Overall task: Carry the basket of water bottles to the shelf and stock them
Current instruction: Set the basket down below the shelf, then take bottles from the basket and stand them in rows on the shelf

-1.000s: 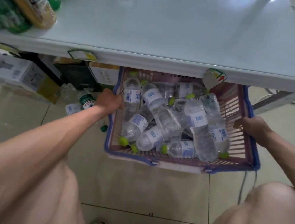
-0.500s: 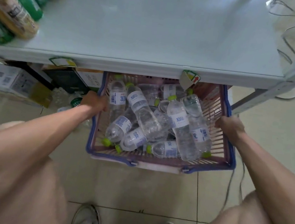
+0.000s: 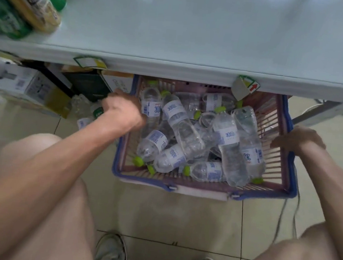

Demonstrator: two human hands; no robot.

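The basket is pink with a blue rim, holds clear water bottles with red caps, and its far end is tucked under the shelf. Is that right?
Not quite. The head view shows the caps are green, not red. The rest stands: the basket is pink with a blue rim, holds clear water bottles, and its far end is tucked under the shelf.

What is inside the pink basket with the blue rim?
Clear water bottles with green caps, lying piled crosswise in the basket. The shelf edge covers its far end, and upper bottles hide whatever lies beneath.
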